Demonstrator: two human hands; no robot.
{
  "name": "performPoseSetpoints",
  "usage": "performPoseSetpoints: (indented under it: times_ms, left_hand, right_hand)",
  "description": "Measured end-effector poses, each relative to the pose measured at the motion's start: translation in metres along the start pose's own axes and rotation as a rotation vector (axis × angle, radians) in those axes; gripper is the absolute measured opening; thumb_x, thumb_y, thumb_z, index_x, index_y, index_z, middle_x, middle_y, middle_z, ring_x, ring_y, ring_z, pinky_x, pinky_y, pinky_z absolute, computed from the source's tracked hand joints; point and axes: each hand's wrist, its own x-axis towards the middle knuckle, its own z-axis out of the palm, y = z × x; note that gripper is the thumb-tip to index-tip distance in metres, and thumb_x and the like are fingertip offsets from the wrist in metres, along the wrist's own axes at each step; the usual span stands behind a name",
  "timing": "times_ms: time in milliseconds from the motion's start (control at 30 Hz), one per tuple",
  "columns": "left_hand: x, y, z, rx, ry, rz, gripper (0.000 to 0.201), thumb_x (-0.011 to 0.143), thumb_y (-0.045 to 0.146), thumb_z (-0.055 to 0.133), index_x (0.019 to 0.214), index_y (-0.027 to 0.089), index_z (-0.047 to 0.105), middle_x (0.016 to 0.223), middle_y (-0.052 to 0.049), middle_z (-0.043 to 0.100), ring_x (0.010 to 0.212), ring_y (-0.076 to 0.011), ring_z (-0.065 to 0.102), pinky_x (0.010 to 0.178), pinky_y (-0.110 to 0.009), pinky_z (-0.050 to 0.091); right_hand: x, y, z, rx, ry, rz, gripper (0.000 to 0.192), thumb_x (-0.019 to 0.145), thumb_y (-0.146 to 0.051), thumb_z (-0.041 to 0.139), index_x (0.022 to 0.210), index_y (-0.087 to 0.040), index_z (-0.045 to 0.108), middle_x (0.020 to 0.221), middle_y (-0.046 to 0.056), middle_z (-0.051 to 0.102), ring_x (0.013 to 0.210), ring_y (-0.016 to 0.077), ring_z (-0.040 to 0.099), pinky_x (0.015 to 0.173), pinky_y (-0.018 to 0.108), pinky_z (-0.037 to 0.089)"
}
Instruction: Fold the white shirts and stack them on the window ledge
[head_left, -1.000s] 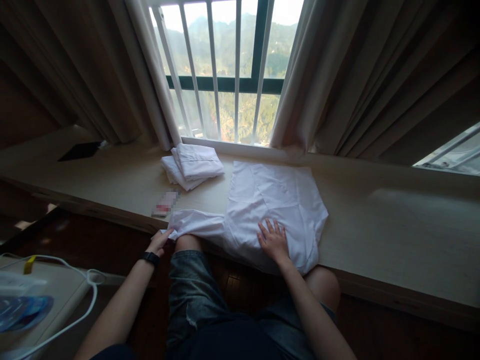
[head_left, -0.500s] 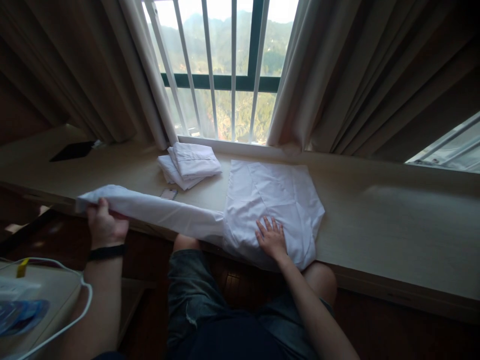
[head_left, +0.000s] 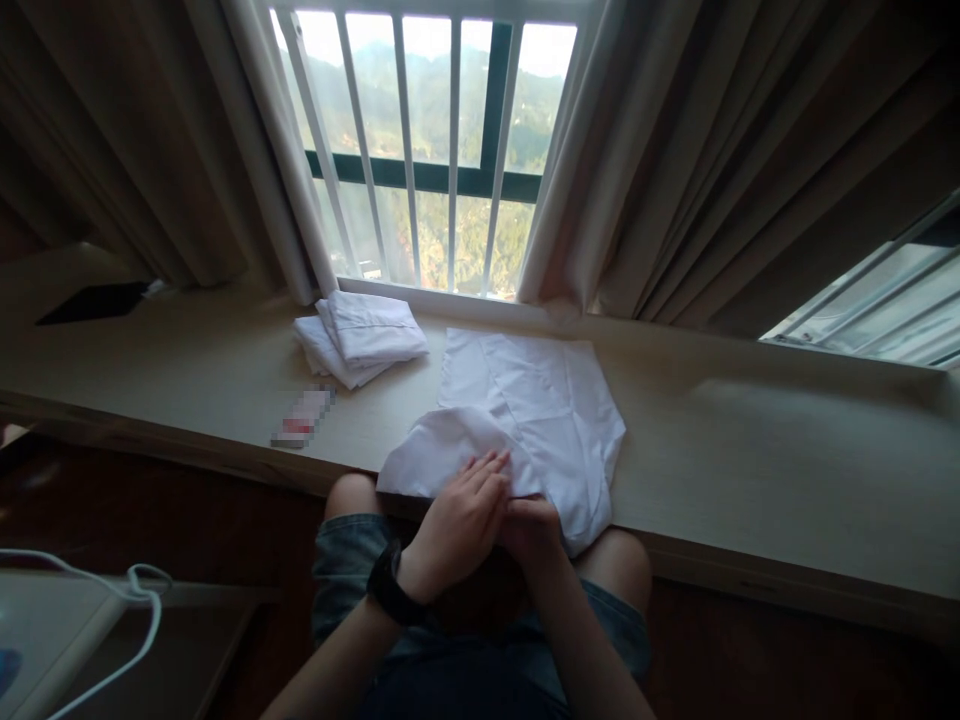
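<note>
A white shirt (head_left: 547, 400) lies spread on the wooden ledge, its front edge hanging a little over the side. Its sleeve (head_left: 442, 445) is doubled back over the body in a loose, puffed fold. Across this fold lies my left hand (head_left: 465, 515), fingers stretched out and flat on the cloth, a black band on its wrist. Close beside it, my right hand (head_left: 532, 530) is curled at the shirt's front edge with cloth in its grip; its fingers are partly hidden behind the left hand.
Folded white garments (head_left: 367, 335) are stacked on the ledge (head_left: 750, 470) by the window. A blurred-out flat item (head_left: 304, 417) lies near the front edge. A black flat object (head_left: 94, 303) sits far left. Lower left, a white cable (head_left: 154, 620) crosses a small table.
My left hand has swung from the far left to the middle, bringing the outstretched sleeve back over the shirt's body. My right hand has moved from flat on the shirt to its front edge.
</note>
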Motion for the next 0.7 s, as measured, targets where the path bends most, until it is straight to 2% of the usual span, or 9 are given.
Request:
performPoseSetpoints:
  times_ms: [67, 133, 200, 233, 300, 367, 467, 600, 700]
  left_hand:
    - [-0.016, -0.001, 0.011, 0.009, 0.048, 0.023, 0.038, 0.1, 0.018, 0.041, 0.134, 0.027, 0.054, 0.152, -0.007, 0.049, 0.144, -0.0217, 0.042, 0.119, -0.046, 0.04]
    - [-0.033, -0.013, 0.018, 0.079, 0.19, 0.001, 0.049, 0.097, 0.021, 0.049, 0.145, 0.029, 0.044, 0.154, -0.008, 0.047, 0.146, -0.0237, 0.039, 0.118, -0.048, 0.041]
    - [-0.049, -0.032, 0.026, 0.224, 0.32, -0.093, 0.07, 0.092, 0.027, 0.061, 0.154, 0.03, 0.03, 0.159, -0.012, 0.038, 0.15, -0.0298, 0.031, 0.119, -0.056, 0.035]
    - [-0.056, -0.044, 0.031, 0.301, 0.334, -0.151, 0.081, 0.088, 0.029, 0.066, 0.157, 0.03, 0.025, 0.161, -0.014, 0.032, 0.151, -0.0333, 0.026, 0.12, -0.061, 0.03]
    - [-0.067, -0.068, 0.04, 0.42, 0.282, -0.255, 0.095, 0.082, 0.031, 0.072, 0.159, 0.03, 0.018, 0.166, -0.015, 0.021, 0.153, -0.0386, 0.018, 0.12, -0.066, 0.022]
    - [-0.075, -0.091, 0.048, 0.477, 0.235, -0.329, 0.099, 0.079, 0.028, 0.073, 0.16, 0.03, 0.015, 0.166, -0.016, 0.018, 0.152, -0.0409, 0.017, 0.119, -0.067, 0.022]
    - [-0.083, -0.114, 0.058, 0.446, 0.246, -0.383, 0.096, 0.082, 0.017, 0.063, 0.161, 0.028, 0.011, 0.162, -0.017, 0.029, 0.146, -0.0374, 0.035, 0.115, -0.056, 0.037]
    - [-0.086, -0.123, 0.07, 0.337, 0.262, -0.439, 0.088, 0.081, 0.005, 0.051, 0.159, 0.031, 0.019, 0.141, -0.011, 0.057, 0.124, -0.0286, 0.06, 0.099, -0.041, 0.053]
    - [-0.086, -0.122, 0.079, 0.339, 0.243, -0.511, 0.083, 0.08, 0.007, 0.053, 0.156, 0.029, 0.029, 0.135, -0.013, 0.058, 0.116, -0.0307, 0.063, 0.09, -0.041, 0.056]
  right_hand:
    - [-0.006, -0.014, -0.01, 0.084, 0.016, 0.026, 0.035, 0.066, -0.042, 0.079, 0.095, -0.023, 0.075, 0.115, 0.007, 0.074, 0.116, 0.0301, 0.066, 0.109, 0.048, 0.048]
    - [-0.008, -0.027, -0.015, 0.144, 0.112, 0.011, 0.036, 0.075, -0.049, 0.074, 0.1, -0.022, 0.075, 0.114, 0.005, 0.074, 0.114, 0.0282, 0.067, 0.107, 0.048, 0.05]
    - [-0.009, -0.037, -0.013, 0.158, 0.219, -0.006, 0.041, 0.082, -0.054, 0.07, 0.109, -0.024, 0.073, 0.114, 0.004, 0.075, 0.111, 0.0267, 0.069, 0.102, 0.048, 0.054]
    - [-0.009, -0.042, -0.009, 0.151, 0.263, -0.016, 0.042, 0.082, -0.055, 0.07, 0.11, -0.024, 0.073, 0.113, 0.004, 0.075, 0.109, 0.0259, 0.07, 0.099, 0.046, 0.056]
    - [-0.01, -0.055, 0.0, 0.12, 0.309, -0.077, 0.043, 0.081, -0.053, 0.073, 0.113, -0.024, 0.072, 0.112, 0.003, 0.075, 0.107, 0.0241, 0.07, 0.096, 0.041, 0.058]
    - [-0.012, -0.071, 0.011, 0.082, 0.286, -0.161, 0.048, 0.08, -0.053, 0.075, 0.119, -0.025, 0.07, 0.116, 0.003, 0.074, 0.111, 0.024, 0.069, 0.098, 0.04, 0.057]
    - [-0.014, -0.104, 0.023, 0.013, 0.186, -0.269, 0.055, 0.081, -0.056, 0.073, 0.126, -0.025, 0.067, 0.123, 0.005, 0.071, 0.122, 0.0263, 0.063, 0.105, 0.045, 0.053]
    - [-0.012, -0.153, 0.029, -0.122, 0.111, -0.452, 0.052, 0.084, -0.052, 0.07, 0.128, -0.025, 0.065, 0.128, 0.006, 0.068, 0.13, 0.0282, 0.057, 0.109, 0.051, 0.048]
    - [-0.006, -0.185, 0.028, -0.192, 0.067, -0.588, 0.046, 0.087, -0.048, 0.067, 0.127, -0.026, 0.065, 0.129, 0.005, 0.068, 0.133, 0.0277, 0.055, 0.112, 0.052, 0.045]
